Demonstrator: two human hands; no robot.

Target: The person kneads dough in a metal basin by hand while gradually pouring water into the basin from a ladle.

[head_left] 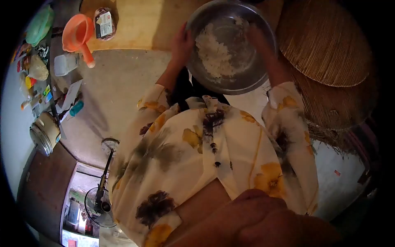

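Bowl [235,89] of pale crumbly flour [214,54], left hand [182,46] curled round its side, gripping it, right hand [256,36] blurred inside, openness and hold unclear, round mat [327,45] beside

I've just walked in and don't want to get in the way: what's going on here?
Someone in a cream, flower-printed shirt is busy at a wide, round, grey metal basin. Their left hand is at its left rim, apparently steadying it, while their right hand, blurred, is inside. Pale, crumbly material lies unevenly in the basin; what it is, I can't tell. An orange plastic vessel with a handle sits off to the left, untouched.
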